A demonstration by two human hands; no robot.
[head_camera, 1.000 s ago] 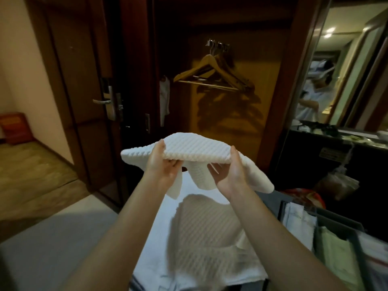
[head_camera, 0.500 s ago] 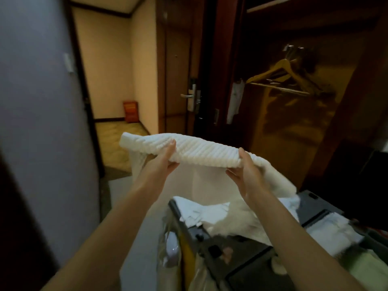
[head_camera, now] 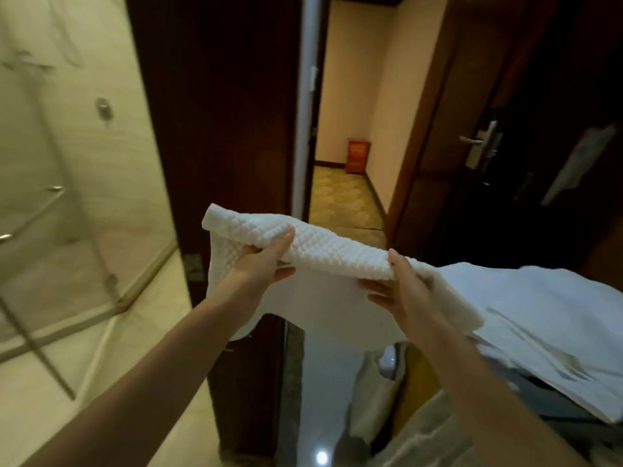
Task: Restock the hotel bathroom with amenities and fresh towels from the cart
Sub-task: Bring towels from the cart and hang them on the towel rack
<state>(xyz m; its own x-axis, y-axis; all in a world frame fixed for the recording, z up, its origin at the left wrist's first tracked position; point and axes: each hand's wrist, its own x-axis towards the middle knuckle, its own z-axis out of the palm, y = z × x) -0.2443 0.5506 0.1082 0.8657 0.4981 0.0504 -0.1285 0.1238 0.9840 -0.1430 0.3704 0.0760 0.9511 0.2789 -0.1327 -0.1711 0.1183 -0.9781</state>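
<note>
Fingers of left hand [head_camera: 266,264] and right hand [head_camera: 404,291] clasp a white waffle towel [head_camera: 337,251], held level between them — the carrying step. Glass shower screen [head_camera: 67,214] lies left of the fingers; next move likely calls for stepping in, keeping it folded.

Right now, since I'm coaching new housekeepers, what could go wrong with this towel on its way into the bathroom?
1. The left hand and right hand pinch the waffle towel only along its top fold, so the loose layer hanging below may unfold.
2. That hanging layer is close to the dark door and might brush it.
3. The right forearm passes beside the stacked white linens and could knock them.
</note>
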